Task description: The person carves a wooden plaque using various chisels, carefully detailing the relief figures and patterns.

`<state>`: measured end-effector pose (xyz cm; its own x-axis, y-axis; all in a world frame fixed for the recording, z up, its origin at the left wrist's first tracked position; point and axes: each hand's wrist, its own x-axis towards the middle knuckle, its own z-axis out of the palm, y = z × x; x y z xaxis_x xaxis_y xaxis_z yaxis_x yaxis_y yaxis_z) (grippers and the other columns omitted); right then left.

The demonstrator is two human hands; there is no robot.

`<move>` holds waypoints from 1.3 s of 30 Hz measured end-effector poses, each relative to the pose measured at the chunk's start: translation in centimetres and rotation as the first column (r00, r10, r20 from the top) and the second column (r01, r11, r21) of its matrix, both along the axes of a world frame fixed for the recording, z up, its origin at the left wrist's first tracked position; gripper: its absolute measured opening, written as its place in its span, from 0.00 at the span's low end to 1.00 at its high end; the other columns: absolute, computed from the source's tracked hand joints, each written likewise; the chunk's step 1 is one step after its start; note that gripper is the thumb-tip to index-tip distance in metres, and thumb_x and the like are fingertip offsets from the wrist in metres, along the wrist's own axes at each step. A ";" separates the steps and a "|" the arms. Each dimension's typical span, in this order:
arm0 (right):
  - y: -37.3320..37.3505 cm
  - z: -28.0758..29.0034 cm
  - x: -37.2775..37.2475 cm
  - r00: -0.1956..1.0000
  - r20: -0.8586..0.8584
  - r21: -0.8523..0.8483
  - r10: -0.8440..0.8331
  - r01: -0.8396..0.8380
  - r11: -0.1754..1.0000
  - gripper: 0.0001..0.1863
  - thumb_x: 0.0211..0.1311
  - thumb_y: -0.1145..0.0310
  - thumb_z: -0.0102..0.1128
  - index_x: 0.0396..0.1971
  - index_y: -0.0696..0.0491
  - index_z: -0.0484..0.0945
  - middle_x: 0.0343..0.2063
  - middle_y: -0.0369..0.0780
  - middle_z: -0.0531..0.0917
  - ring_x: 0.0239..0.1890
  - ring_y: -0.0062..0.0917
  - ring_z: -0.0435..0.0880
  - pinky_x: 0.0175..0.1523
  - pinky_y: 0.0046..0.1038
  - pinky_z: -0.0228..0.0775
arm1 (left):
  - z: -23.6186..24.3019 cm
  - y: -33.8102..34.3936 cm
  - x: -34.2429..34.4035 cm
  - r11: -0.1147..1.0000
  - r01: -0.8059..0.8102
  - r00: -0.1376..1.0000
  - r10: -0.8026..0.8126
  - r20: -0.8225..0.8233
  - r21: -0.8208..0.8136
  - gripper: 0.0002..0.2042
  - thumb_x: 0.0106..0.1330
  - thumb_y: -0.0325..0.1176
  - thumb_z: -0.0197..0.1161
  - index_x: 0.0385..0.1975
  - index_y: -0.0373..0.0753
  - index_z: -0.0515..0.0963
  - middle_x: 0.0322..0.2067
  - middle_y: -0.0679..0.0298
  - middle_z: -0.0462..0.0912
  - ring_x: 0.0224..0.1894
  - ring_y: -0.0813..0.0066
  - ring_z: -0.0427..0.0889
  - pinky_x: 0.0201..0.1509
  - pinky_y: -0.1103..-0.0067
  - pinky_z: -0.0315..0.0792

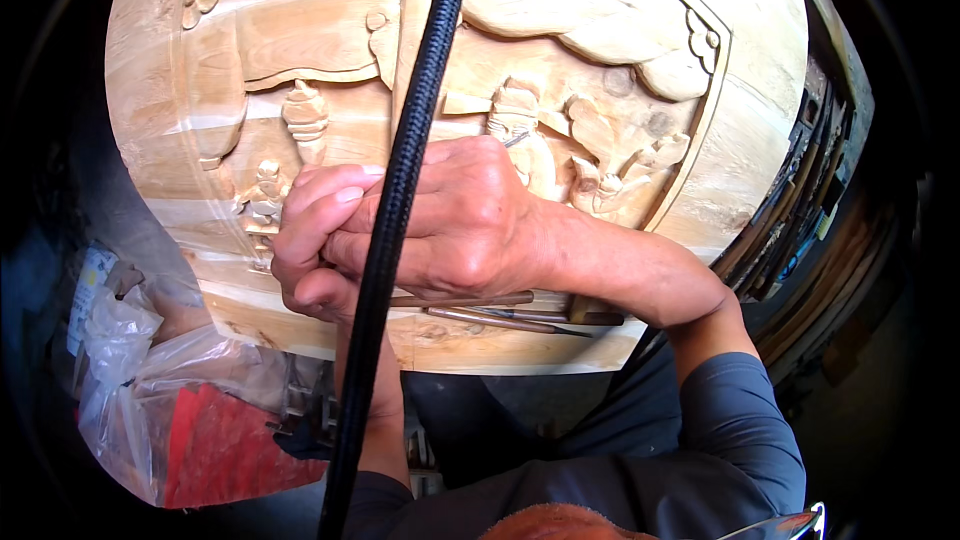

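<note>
Both hands sit bunched together over the lower middle of a pale carved wood panel [300, 30], a relief with small figures and scroll shapes inside a raised border. Right hand [450, 225] lies on top, knuckles up, fingers curled leftward over the left hand [310, 240], whose fingers wrap tight underneath. Grip is closed and narrow on both. A carving chisel [470, 299] pokes out to the right from under the palms, thin handle lying flat near the panel's lower edge. Cannot tell for sure which hand actually holds it, or whether its tip touches the wood, since the working end is buried under the fingers.

Just below that one, more carving tools [520, 321] lie loose on the panel's lower edge, slim shafts pointing right, close beside the hands but not held.

A black braided cord [400, 190] runs top to bottom straight across the view, covering part of both hands and the carving. Left forearm mostly hidden behind it. Right forearm comes in from lower right in a blue-grey sleeve [740, 420].

Lower left: crumpled clear plastic bag [120, 340] over something red [220, 450], contents unclear. Right rim: a rack of tool handles [800, 210], bent by the lens, too dark and small to sort. Panel's top and sides cut off by the dark rim.
</note>
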<state>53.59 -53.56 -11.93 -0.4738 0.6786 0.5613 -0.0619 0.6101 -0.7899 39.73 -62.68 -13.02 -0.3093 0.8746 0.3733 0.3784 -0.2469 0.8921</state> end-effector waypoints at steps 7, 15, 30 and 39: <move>0.2 0.0 -0.1 1.000 0.005 -0.001 -0.011 0.011 1.000 0.10 0.59 0.65 0.75 0.27 0.49 0.80 0.22 0.30 0.78 0.23 0.23 0.82 0.23 0.28 0.69 | 0.0 0.1 -0.2 1.000 0.025 0.999 -0.025 -0.046 0.008 0.37 0.89 0.63 0.31 0.54 0.33 0.79 0.44 0.47 0.88 0.44 0.56 0.87 0.54 0.59 0.81; 0.0 0.0 -0.3 0.998 -0.006 0.123 -0.062 0.062 0.990 0.09 0.55 0.67 0.75 0.31 0.52 0.84 0.25 0.31 0.79 0.24 0.21 0.83 0.24 0.25 0.72 | 0.1 0.2 0.0 0.999 0.004 1.000 -0.003 -0.016 0.043 0.38 0.87 0.66 0.31 0.55 0.33 0.77 0.42 0.48 0.88 0.40 0.58 0.86 0.50 0.60 0.79; -0.4 0.0 0.1 0.995 0.100 0.225 -0.023 0.000 0.974 0.13 0.48 0.69 0.71 0.33 0.57 0.83 0.25 0.34 0.78 0.24 0.21 0.81 0.25 0.25 0.69 | 0.0 0.1 -0.3 0.997 -0.046 0.946 0.025 0.323 0.057 0.41 0.85 0.69 0.33 0.55 0.30 0.77 0.39 0.47 0.87 0.37 0.61 0.84 0.48 0.67 0.78; -0.4 0.8 0.1 0.995 0.095 0.253 -0.041 0.016 0.967 0.16 0.46 0.69 0.70 0.35 0.61 0.84 0.29 0.37 0.83 0.24 0.20 0.82 0.26 0.25 0.68 | -0.4 0.3 -1.3 0.991 -0.051 0.882 -0.014 0.471 0.125 0.45 0.84 0.71 0.27 0.57 0.28 0.76 0.40 0.43 0.87 0.38 0.61 0.83 0.47 0.71 0.78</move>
<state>53.72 -53.97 -11.15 -0.5181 0.5351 0.6673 0.0289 0.7906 -0.6116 38.46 -62.42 -13.47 -0.4921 0.8210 0.2895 -0.0715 -0.3696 0.9265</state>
